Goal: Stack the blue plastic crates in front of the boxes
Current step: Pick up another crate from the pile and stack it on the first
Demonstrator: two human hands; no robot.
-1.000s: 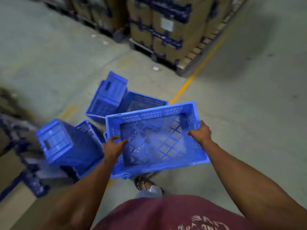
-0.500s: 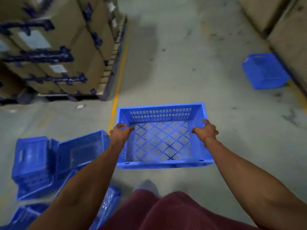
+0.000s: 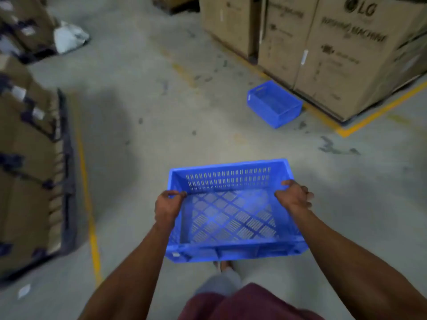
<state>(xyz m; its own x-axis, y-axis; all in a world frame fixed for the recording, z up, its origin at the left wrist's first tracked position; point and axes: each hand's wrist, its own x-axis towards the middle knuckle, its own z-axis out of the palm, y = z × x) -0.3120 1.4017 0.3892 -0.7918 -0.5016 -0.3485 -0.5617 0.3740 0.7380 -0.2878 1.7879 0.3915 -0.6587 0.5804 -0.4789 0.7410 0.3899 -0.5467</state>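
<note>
I carry an empty blue plastic crate (image 3: 231,181) with a slotted floor, held level in front of my waist. My left hand (image 3: 167,206) grips its left rim, fingers curled over the edge. My right hand (image 3: 293,196) grips the right rim the same way. Another blue crate (image 3: 273,105) stands upright on the floor ahead to the right, just in front of tall brown cardboard boxes (image 3: 342,54) printed with washing-machine markings.
Strapped cartons on a pallet (image 3: 30,158) fill the left side, bordered by a yellow floor line (image 3: 89,204). A white bag (image 3: 69,36) lies at the far left. Yellow tape (image 3: 360,125) marks the corner by the tall boxes. Bare concrete lies between.
The view has swung right: the heap of crates on the left has left the frame, and the lone crate by the tall boxes is now nearer and more central. Both hands keep their grip.
</note>
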